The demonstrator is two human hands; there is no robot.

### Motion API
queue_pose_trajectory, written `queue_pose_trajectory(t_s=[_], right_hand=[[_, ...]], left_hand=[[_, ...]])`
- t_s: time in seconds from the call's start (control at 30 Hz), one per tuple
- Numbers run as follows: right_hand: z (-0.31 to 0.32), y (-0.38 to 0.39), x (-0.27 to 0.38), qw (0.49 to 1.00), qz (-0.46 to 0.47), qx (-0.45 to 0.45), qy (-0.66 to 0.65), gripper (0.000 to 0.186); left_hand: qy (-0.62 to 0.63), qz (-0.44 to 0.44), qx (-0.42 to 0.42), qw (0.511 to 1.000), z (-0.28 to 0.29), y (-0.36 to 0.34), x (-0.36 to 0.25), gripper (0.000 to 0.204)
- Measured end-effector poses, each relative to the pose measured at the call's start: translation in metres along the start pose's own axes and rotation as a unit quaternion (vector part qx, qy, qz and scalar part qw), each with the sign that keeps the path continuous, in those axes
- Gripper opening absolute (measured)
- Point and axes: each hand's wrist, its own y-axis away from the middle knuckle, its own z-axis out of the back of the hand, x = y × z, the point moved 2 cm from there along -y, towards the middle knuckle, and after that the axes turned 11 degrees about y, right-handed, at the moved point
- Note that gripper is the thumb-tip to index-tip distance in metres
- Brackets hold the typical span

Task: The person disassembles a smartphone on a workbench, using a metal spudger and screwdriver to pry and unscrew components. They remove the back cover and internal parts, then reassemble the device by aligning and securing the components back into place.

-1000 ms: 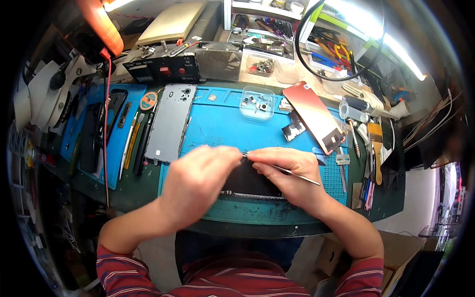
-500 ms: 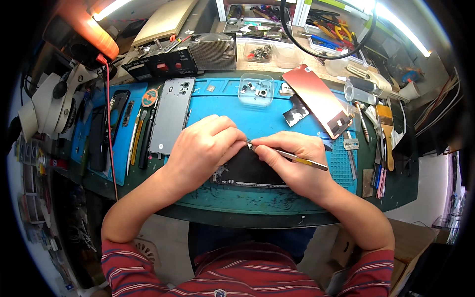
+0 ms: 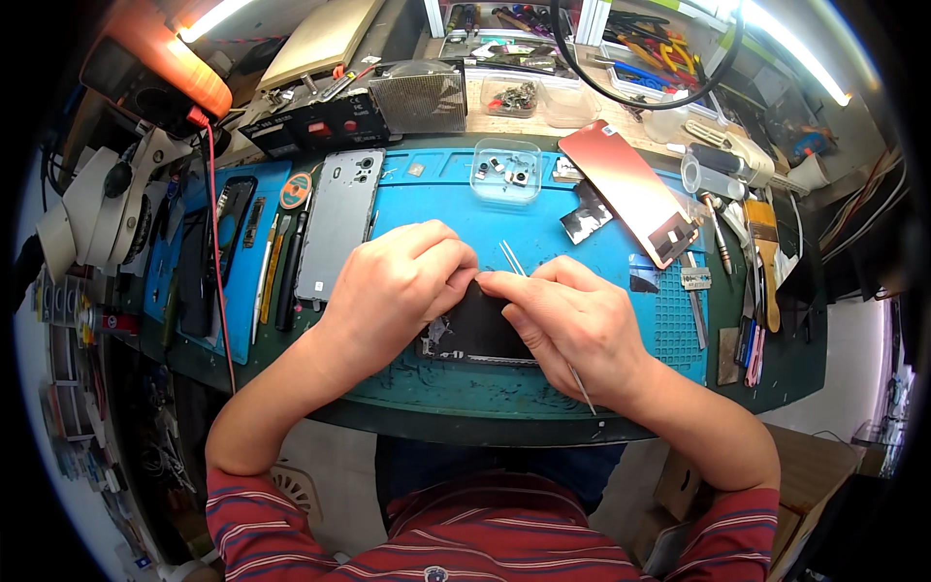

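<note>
A dark phone panel (image 3: pixel 482 328) lies on the blue mat under both of my hands, largely covered by them. My left hand (image 3: pixel 402 281) reaches over its left part with thumb and index finger pinched; whatever sits between them is too small to tell. My right hand (image 3: pixel 582 315) meets it at the fingertips. Tweezers (image 3: pixel 580 385) are tucked through the right hand, their two tips standing free beyond the knuckles and their back end slanting toward me. That hand's index finger touches close to the left fingertips.
A grey phone back (image 3: pixel 337 225) lies to the left. Behind my hands sits a clear box (image 3: pixel 505 173) of small parts. A copper-pink panel (image 3: pixel 628 194) rests at right, near a brush (image 3: pixel 764 262) and a razor blade (image 3: pixel 695 279). Screwdrivers (image 3: pixel 291 272) line the left side.
The tweezers have turned in my right hand: their tips now point away from me instead of toward the left fingertips. My right fingers have come up to the left ones.
</note>
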Motion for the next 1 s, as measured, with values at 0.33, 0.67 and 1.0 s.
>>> queue_pose_trajectory(t_s=[0.33, 0.67, 1.0], right_hand=[[-0.003, 0.001, 0.000, 1.000, -0.006, 0.001, 0.016, 0.030], [-0.003, 0.000, 0.000, 1.000, -0.009, 0.004, 0.014, 0.026], [-0.001, -0.001, 0.001, 1.000, -0.011, 0.008, 0.008, 0.026]], left_hand=[[0.065, 0.059, 0.008, 0.996, 0.012, 0.003, 0.005, 0.008], [0.233, 0.225, 0.011, 0.946, 0.017, 0.013, 0.019, 0.006], [0.432, 0.358, 0.019, 0.828, 0.019, 0.018, 0.034, 0.015]])
